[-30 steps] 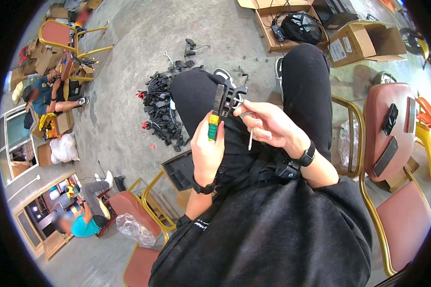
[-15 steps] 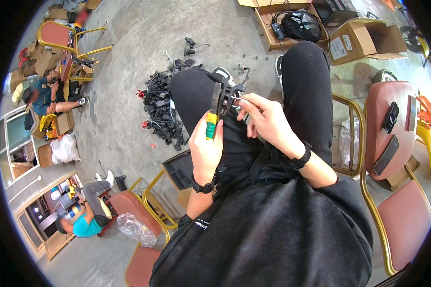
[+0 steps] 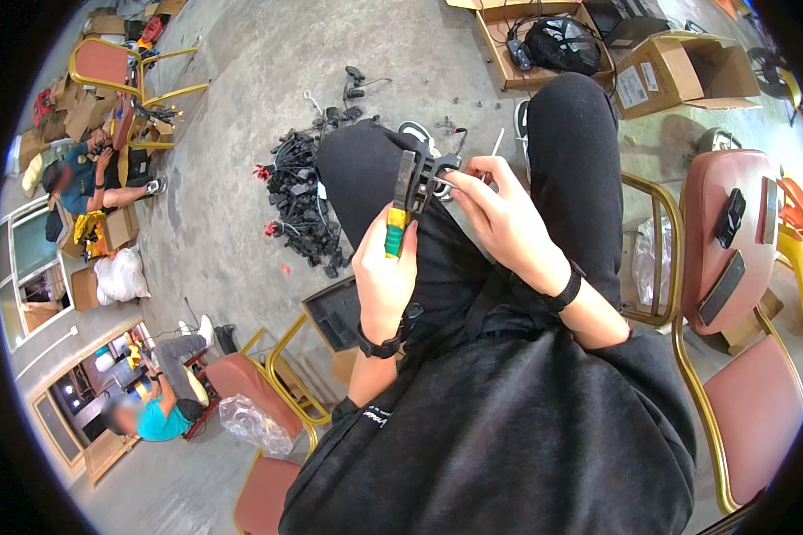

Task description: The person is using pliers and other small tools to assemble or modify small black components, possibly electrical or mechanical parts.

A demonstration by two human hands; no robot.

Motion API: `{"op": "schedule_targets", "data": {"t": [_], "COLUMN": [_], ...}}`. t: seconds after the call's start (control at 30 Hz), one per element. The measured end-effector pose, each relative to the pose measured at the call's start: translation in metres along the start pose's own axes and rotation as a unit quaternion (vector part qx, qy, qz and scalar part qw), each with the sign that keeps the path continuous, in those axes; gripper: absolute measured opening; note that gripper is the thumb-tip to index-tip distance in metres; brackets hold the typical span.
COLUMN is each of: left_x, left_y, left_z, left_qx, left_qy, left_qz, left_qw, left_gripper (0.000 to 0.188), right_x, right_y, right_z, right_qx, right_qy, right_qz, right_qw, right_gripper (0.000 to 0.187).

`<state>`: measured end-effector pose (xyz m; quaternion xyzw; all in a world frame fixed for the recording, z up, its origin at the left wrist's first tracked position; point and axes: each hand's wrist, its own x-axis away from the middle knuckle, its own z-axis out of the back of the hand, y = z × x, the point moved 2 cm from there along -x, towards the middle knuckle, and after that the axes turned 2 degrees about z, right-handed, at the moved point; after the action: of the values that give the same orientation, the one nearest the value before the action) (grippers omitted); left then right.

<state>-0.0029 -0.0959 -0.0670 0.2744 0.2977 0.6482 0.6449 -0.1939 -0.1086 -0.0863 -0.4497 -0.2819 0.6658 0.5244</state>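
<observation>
Above my lap, my left hand is closed round the yellow-and-green handle of a tool, whose dark, flat upper part points away from me. A black plastic piece with openings lies against the tool; how the two are joined cannot be made out. To its right my right hand is closed, thumb and fingers pinched at the piece's edge. A thin pale strip sticks up from behind the right fingers, and a short pale end shows between fingertips and the black piece.
Black connectors and cables lie heaped on the floor beyond my left knee. Cardboard boxes stand far right. A chair on my right bears phones; another chair is at left. Two people sit at far left.
My right hand has turned and shifted slightly, and the pale strip now shows above its fingers. The left hand keeps its hold on the tool and has barely moved.
</observation>
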Motion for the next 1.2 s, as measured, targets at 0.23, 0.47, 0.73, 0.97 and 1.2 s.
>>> {"op": "schedule_targets", "data": {"t": [0.23,0.47,0.73,0.97,1.2], "left_x": [-0.001,-0.001,0.001,0.0,-0.001], "left_y": [-0.004,-0.006,-0.001,-0.001,-0.001], "left_z": [-0.002,-0.002,0.001,0.0,0.0], "left_qx": [-0.022,-0.01,0.0,-0.007,-0.027], "left_qy": [0.022,0.019,0.003,-0.002,0.007], "left_qz": [-0.029,-0.011,0.012,0.021,0.017], "left_qw": [0.999,1.0,1.0,1.0,0.999], "left_gripper": [0.031,0.032,0.031,0.031,0.031], "right_x": [0.002,-0.001,0.004,-0.005,0.0], "right_y": [0.004,0.001,-0.003,-0.01,-0.07], "right_z": [-0.008,-0.003,0.009,0.014,0.073], "right_qx": [-0.263,-0.411,-0.344,-0.387,-0.301], "right_qy": [-0.054,-0.133,-0.129,-0.154,-0.16], "right_qz": [-0.247,-0.329,-0.274,-0.282,0.126], "right_qw": [0.931,0.84,0.889,0.865,0.932], "right_gripper": [0.024,0.03,0.04,0.029,0.021]}}
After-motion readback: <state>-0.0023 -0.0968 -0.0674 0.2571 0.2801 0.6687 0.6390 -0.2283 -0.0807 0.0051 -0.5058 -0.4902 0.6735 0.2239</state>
